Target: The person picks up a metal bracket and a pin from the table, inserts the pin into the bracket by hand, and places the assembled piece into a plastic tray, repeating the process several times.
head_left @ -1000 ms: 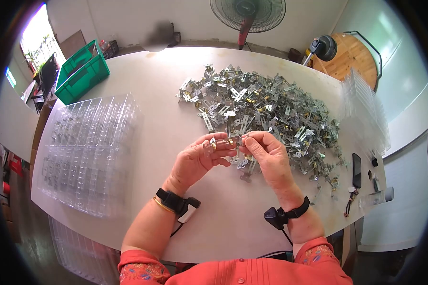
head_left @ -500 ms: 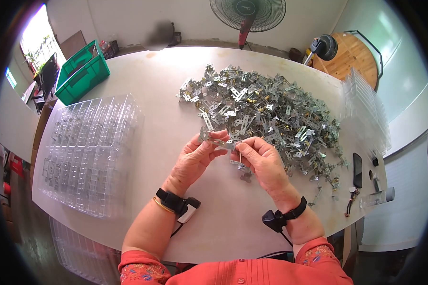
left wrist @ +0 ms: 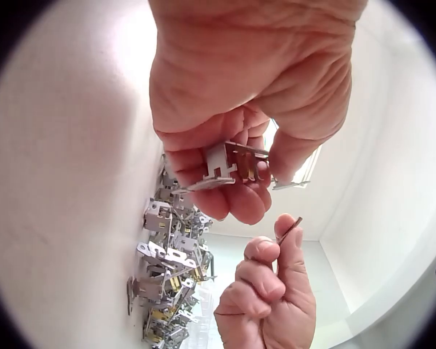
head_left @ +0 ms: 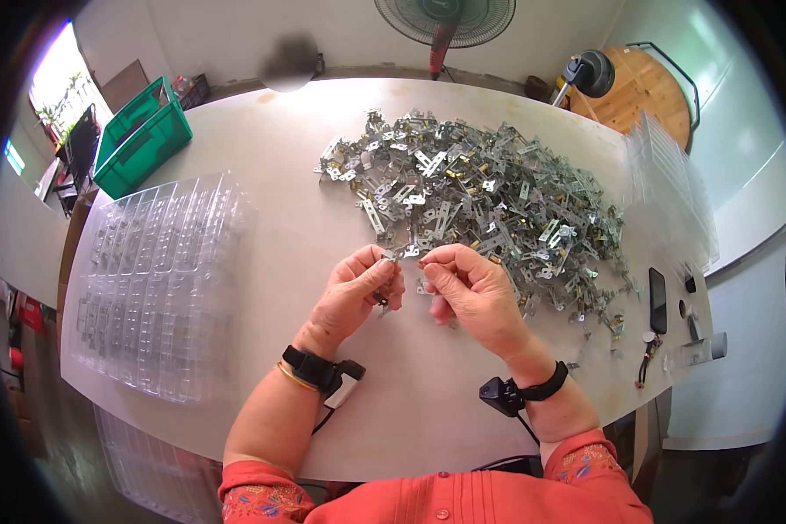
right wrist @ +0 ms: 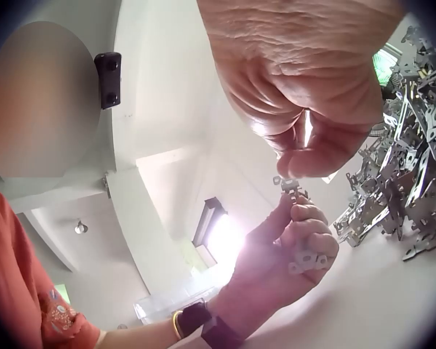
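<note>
My left hand [head_left: 358, 293] grips a small silvery metal bracket [left wrist: 219, 161] with bent tabs and a brassy part inside. In the left wrist view the bracket lies across the curled fingers, with the thumb against one end. A short gap away, my right hand [head_left: 476, 295] pinches a thin, narrow brownish strip [left wrist: 290, 228] between thumb and forefinger. Its other fingers are curled in. Both hands are above the table at the near edge of a heap of similar metal brackets [head_left: 489, 201].
Stacked clear plastic trays [head_left: 162, 288] stand at the left, with a green crate [head_left: 144, 144] behind them. More clear trays [head_left: 668, 196] stand at the right. A phone [head_left: 657, 301], a watch [head_left: 646, 358] and a clear bottle [head_left: 694, 352] lie near the right edge.
Earlier both hands held the bracket, which stretched between them. Now it is in the left hand alone, turned down into the fingers, and the right hand is apart with the thin strip.
</note>
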The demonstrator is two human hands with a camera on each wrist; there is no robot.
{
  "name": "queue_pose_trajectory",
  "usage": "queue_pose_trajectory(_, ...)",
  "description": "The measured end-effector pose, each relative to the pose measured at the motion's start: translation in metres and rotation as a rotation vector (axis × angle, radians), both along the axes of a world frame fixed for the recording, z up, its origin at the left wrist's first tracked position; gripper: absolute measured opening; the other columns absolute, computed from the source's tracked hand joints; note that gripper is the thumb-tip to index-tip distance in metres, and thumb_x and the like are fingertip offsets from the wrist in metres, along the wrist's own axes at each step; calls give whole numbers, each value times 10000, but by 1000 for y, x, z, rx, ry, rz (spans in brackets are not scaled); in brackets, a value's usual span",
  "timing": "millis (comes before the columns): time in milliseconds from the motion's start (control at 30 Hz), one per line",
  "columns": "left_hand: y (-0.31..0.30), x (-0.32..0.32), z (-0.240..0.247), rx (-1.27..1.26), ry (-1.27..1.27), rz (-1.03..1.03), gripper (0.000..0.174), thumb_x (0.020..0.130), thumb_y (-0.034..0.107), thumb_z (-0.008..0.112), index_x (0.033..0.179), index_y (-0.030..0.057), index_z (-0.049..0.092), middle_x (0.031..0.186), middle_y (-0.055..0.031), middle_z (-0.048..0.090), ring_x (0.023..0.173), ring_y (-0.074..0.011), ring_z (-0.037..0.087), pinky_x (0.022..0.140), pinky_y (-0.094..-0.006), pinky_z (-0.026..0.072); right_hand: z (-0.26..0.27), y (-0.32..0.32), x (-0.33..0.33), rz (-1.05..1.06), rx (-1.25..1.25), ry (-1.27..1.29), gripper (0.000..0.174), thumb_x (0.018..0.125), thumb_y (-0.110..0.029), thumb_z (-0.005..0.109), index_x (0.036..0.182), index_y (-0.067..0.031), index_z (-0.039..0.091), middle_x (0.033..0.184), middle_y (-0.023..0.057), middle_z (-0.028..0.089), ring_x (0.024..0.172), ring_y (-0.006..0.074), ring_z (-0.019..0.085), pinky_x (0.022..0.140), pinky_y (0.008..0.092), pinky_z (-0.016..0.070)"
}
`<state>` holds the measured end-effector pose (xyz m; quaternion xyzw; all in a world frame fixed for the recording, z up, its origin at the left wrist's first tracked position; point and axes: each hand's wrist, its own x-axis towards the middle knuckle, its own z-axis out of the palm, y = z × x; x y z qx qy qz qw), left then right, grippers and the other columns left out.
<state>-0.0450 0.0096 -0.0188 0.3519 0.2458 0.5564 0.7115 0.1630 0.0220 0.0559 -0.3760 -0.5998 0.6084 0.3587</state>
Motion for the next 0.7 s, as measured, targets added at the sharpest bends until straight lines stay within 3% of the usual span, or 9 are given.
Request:
queue_pose_trajectory(200, -1, 0, 2, -19, 99, -6, 165, 1014, 236, 608, 1015, 73, 580, 825, -45, 650, 657, -132, 600, 607, -258, 476, -3, -3, -5, 0, 6, 4, 167, 1029, -95, 562, 1144, 7, 626, 886, 48, 666, 776, 118, 690, 695, 261, 596)
queue_pose_trajectory(700, -3, 2, 5, -55, 180, 32, 203, 994, 266, 654, 979, 76, 583, 796, -21, 638, 623, -76, 538, 555, -208, 408, 2, -3, -5, 12, 24, -102, 228, 1015, -35, 501, 1235, 22, 524, 937, 116, 680, 804, 150, 712, 707, 278, 597)
